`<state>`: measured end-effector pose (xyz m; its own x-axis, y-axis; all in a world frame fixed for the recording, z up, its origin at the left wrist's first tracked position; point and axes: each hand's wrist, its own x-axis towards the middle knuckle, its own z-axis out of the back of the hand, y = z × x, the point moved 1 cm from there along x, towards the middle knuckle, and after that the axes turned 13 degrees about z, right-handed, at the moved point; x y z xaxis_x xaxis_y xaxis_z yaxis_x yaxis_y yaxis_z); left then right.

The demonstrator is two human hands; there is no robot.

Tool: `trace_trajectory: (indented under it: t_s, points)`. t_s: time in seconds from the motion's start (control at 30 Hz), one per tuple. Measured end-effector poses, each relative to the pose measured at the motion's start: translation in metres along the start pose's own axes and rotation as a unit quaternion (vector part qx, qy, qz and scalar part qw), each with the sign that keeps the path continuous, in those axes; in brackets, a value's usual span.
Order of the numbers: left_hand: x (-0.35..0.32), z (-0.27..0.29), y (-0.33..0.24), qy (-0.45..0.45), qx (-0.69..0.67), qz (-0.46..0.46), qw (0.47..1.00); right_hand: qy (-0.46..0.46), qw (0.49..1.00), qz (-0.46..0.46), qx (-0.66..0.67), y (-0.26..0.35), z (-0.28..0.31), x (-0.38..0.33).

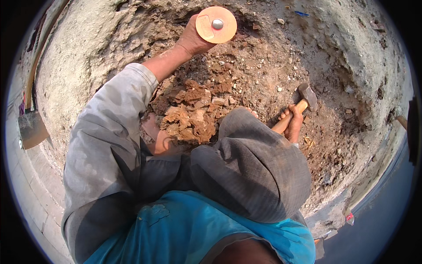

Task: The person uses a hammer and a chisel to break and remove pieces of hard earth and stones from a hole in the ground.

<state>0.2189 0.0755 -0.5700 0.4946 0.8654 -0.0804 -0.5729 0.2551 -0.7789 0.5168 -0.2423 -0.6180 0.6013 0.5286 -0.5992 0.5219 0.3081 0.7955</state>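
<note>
My left hand [192, 38] is stretched forward and grips a chisel [217, 24] just below its round orange hand guard, with the metal striking end showing in the guard's middle. The chisel's tip is hidden under the guard, against the broken reddish ground. My right hand [292, 123] holds the wooden handle of a hammer [307, 97], whose dark metal head hangs low over the rubble to the right. Between the hands lies a heap of broken brown rubble [193, 110]. My bent knees in grey trousers [250, 167] fill the middle of the view.
Rough grey concrete [79, 66] rings the dug-out patch. A flat metal blade on a long handle [30, 127] lies at the left on paving slabs. Small stones lie scattered over the dirt, and a dark surface [387, 207] runs along the lower right.
</note>
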Motion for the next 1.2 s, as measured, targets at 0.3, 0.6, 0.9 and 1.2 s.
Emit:
trace_trajectory:
  t_s: [0.3, 0.6, 0.9, 1.2]
  points:
    - [-0.121, 0.072, -0.027, 0.385, 0.004, 0.216, 0.897, 0.069, 0.881, 0.007, -0.467, 0.037, 0.013, -0.011]
    - [-0.108, 0.162, -0.023, 0.165, 0.034, 0.156, 0.973, 0.415, 0.648, 0.524, -0.365, 0.037, -0.190, -0.025]
    - [-0.153, 0.222, -0.036, 0.045, -0.172, 0.250, 0.952, 0.597, 0.665, 0.288, -0.344, -0.046, -0.205, -0.085]
    - [-0.144, 0.220, -0.067, 0.033, -0.233, 0.248, 0.940, 0.451, 0.586, 0.587, -0.329, -0.019, -0.370, 0.011]
